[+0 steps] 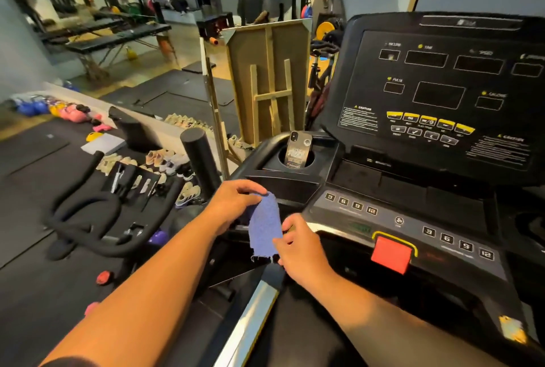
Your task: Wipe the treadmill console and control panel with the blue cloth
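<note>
A small blue cloth [264, 224] with a frayed lower edge hangs stretched between my hands, just left of the treadmill. My left hand [236, 201] pinches its top edge and my right hand [300, 245] grips its lower right side. The black treadmill console [436, 95] with dark display windows and yellow buttons rises at the upper right. Below it lies the grey control panel [413, 228] with numbered keys and a red stop button [390, 254], right beside my right hand. The cloth is not touching the console or the panel.
A phone [296, 150] stands in the console's left cup holder. A silver handrail [250, 319] runs below my hands. An exercise bike's handlebars [88, 219] and several shoes lie left. A wooden board [265, 80] stands behind. A person stands far back.
</note>
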The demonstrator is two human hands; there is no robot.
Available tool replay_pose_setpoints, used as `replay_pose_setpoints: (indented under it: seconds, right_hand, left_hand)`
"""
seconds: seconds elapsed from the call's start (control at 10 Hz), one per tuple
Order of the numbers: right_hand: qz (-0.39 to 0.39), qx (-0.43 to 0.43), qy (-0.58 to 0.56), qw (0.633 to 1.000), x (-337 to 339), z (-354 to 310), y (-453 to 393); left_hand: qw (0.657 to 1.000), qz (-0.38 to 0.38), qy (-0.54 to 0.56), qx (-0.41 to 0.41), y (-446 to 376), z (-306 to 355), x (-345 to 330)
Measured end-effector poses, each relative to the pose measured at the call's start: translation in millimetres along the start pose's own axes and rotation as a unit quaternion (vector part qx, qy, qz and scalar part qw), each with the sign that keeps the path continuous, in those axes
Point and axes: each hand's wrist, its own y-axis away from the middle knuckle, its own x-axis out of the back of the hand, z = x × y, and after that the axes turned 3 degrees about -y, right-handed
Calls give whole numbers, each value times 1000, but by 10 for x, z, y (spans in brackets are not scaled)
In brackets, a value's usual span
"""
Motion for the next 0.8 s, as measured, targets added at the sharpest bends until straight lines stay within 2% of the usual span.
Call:
replay_pose_setpoints:
  seconds: [0.1,0.2,0.3,0.4,0.5,0.6,0.8]
  right_hand:
    - [-34,58,138,988,-185,45,-30]
    - [-37,72,174,981,-282,78,-104]
    - [-47,101,253,961,-336,102,-164]
    - [9,173,317,932,-326,45,-201]
    - [38,229,405,885,-317,-14,-283]
    - [9,222,457,861,-342,7,-348]
    - [70,263,391,879,-44,60,-310]
  left_hand:
    - [998,21,-64,-17,-56,-156,-36]
    - [989,8,-142,-44,-128,-336,-101]
    - [956,-120,-254,-84,-166,-468,-93]
    - [923,-202,-320,-76,-122,-487,-5]
    - [903,-238,-350,-76,-23,-440,28]
    - [887,-243,-380,-96,74,-415,-8]
    - [887,-234,-383,-108,-99,-278,-40]
